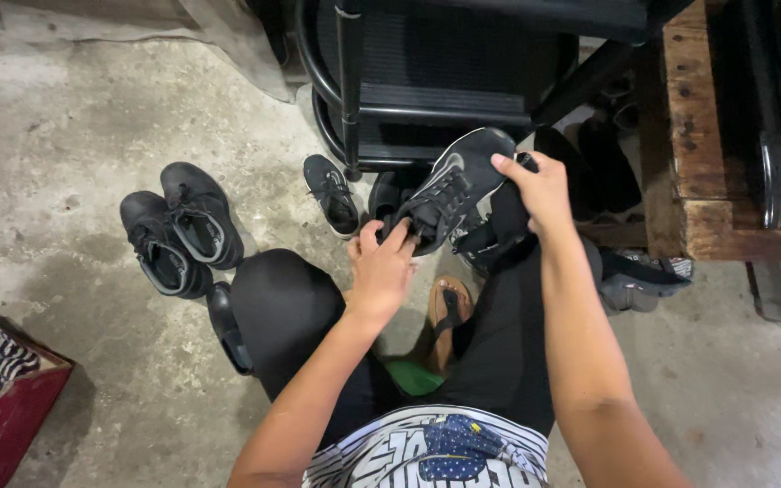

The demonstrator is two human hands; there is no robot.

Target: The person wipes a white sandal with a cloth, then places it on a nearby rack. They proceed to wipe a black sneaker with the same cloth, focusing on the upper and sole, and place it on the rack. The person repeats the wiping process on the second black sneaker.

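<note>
Centrally, just above mid-frame, both hands hold one black sneaker (452, 185) tilted in the air. It has black laces and a pale stripe along its side. The left hand (381, 267) pinches its toe end; the right hand (540, 190) closes its grip round the heel, apparently. Two black high-tops (178, 226) stand on the concrete floor (65, 126), left of centre.
</note>
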